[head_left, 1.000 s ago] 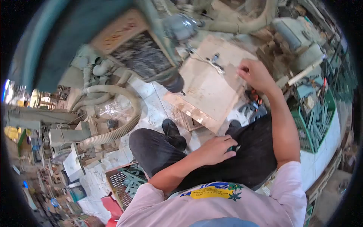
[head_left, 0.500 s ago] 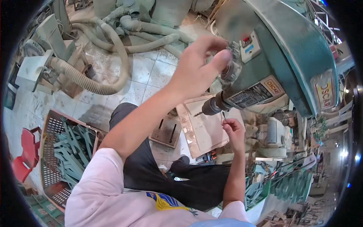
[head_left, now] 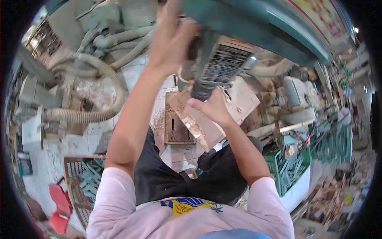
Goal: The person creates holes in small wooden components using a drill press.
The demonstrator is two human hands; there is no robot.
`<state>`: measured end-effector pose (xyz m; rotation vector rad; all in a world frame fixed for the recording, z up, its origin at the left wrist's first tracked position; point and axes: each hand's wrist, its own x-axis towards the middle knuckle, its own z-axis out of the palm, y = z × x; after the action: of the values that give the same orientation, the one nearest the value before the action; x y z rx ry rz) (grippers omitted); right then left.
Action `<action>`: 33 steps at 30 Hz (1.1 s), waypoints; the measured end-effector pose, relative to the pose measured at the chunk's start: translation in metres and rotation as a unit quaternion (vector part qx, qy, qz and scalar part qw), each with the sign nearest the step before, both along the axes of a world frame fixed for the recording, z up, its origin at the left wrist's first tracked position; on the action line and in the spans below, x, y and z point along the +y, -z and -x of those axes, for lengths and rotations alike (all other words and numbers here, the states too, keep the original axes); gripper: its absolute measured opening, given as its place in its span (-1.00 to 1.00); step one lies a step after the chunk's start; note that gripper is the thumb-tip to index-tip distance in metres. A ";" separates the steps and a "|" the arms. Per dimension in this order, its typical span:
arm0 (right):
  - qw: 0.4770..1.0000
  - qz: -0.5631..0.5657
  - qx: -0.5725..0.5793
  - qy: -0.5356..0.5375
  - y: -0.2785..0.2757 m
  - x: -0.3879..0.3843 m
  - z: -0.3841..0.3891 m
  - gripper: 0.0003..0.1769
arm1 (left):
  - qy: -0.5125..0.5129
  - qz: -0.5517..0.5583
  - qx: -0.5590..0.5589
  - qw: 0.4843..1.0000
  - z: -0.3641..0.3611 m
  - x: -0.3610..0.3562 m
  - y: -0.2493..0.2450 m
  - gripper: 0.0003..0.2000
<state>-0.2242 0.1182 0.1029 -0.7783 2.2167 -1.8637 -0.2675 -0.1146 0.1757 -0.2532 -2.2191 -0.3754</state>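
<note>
A green drill press (head_left: 254,24) with a data plate stands over the work area, its head blurred. My right hand (head_left: 217,106) is closed around the dark drill chuck (head_left: 202,92) at its lower end, thumb on the near side and the other fingers partly hidden. My left hand (head_left: 169,46) is raised beside the press head, smeared by motion; whether it grips anything there cannot be made out. Below the chuck lies a pale wooden board (head_left: 242,99), tilted and dusty, on the slotted metal base (head_left: 181,129).
Ribbed hoses (head_left: 81,115) run across the tiled floor at left. A brown crate (head_left: 73,175) of green strips and a red chair (head_left: 59,207) stand at lower left. At right is a green crate (head_left: 274,169) with more strips. My legs straddle the base.
The view has turned and shifted. My right hand has moved up from a small dark piece below the chuck to the chuck itself. My left hand stays raised by the press head.
</note>
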 end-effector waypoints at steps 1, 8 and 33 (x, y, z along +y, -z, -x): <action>1.000 -0.011 -0.003 -0.007 -0.005 -0.003 -0.001 -0.38 | 0.070 -0.146 0.024 0.986 -0.012 0.013 -0.009 -0.72; 0.993 -0.055 0.046 -0.090 -0.025 0.021 0.012 -0.22 | 0.199 -0.617 0.033 0.761 -0.051 0.041 0.036 -0.62; 0.964 -0.167 -0.027 0.203 0.027 0.093 0.047 -0.74 | 0.345 -0.468 -0.236 0.778 -0.082 0.074 0.081 -0.38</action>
<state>-0.2716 0.2108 0.0758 -0.2226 2.7078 -1.5532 -0.1858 -0.0411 0.0943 -0.4412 -2.0077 -2.0574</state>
